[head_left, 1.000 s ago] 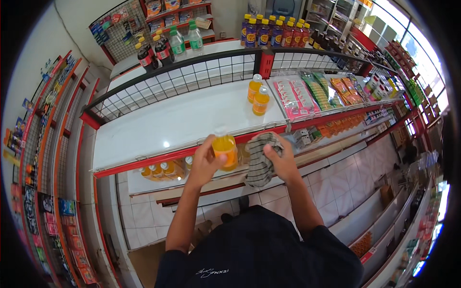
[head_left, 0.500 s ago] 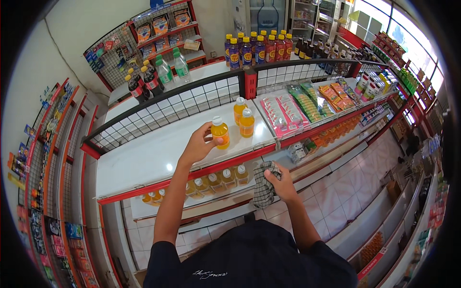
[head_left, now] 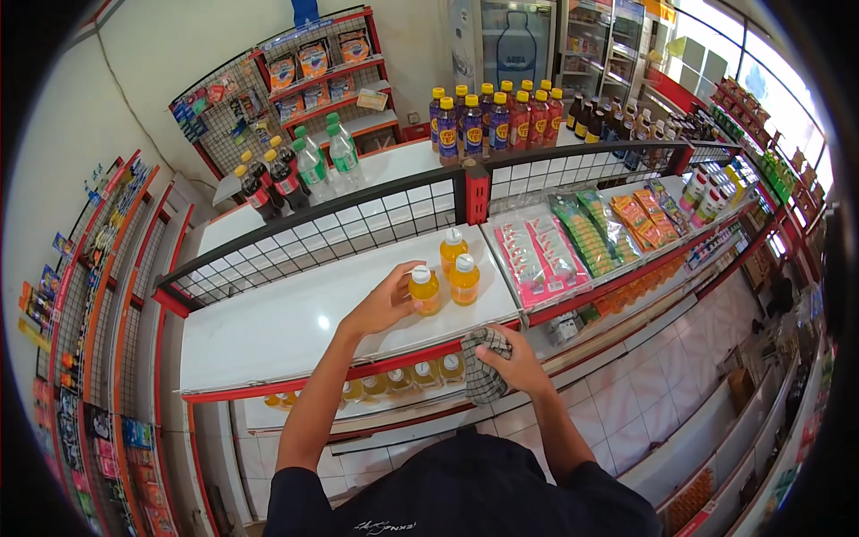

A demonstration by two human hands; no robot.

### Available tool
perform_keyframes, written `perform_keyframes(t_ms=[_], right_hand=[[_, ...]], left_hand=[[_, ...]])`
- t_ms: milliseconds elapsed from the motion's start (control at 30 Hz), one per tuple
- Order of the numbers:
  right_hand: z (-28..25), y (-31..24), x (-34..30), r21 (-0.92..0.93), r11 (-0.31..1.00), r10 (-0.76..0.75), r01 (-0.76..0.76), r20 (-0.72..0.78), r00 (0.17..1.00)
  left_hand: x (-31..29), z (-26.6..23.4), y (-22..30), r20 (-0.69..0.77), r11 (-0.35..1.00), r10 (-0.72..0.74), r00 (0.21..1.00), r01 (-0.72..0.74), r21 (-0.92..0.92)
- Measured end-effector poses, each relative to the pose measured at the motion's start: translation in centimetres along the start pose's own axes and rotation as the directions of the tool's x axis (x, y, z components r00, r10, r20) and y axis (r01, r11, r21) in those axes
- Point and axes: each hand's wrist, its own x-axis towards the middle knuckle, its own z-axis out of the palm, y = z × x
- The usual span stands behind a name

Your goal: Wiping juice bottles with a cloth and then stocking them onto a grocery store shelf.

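A small bottle of orange drink with a white cap (head_left: pixel 425 292) stands upright on the white shelf top (head_left: pixel 259 345). My left hand (head_left: pixel 383 302) is closed around its left side, fingers behind and thumb in front. Just to the right are two matching bottles, a nearer orange bottle (head_left: pixel 464 281) and a farther orange bottle (head_left: pixel 453 249). Off the shelf's front edge, my right hand (head_left: pixel 517 360) grips a bunched grey checked cloth (head_left: pixel 484 365), which hangs down below the fingers.
Behind the shelf top runs a black wire mesh rail (head_left: pixel 331 228) with a red post (head_left: pixel 477 195). Flat packets (head_left: pixel 537 255) lie to the right. Several yellowish bottles (head_left: pixel 398 379) line the lower shelf. Cola bottles (head_left: pixel 259 192) and yellow-capped bottles (head_left: pixel 472 130) stand beyond the rail.
My left hand has brought its orange bottle slightly right, closer to the other two. The cloth stays in my right hand. The whole view has shifted, so the scene sits lower.
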Motion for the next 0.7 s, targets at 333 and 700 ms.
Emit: perform_keyframes(t_ms=[333,700], right_hand=[[-0.2,1.1,2.3,0.014,1.000,-0.002,-0.001,0.225,0.974],[0.1,-0.2,3.1,-0.034,0.999,0.016,-0.001,0.427,0.904]], left_hand=[[0.6,0.5,1.2,-0.197,0.922,-0.103,0.975,0.168,0.349],[0.5,0.6,0.0,-0.113,0.942,-0.110,0.988,0.140,0.305]])
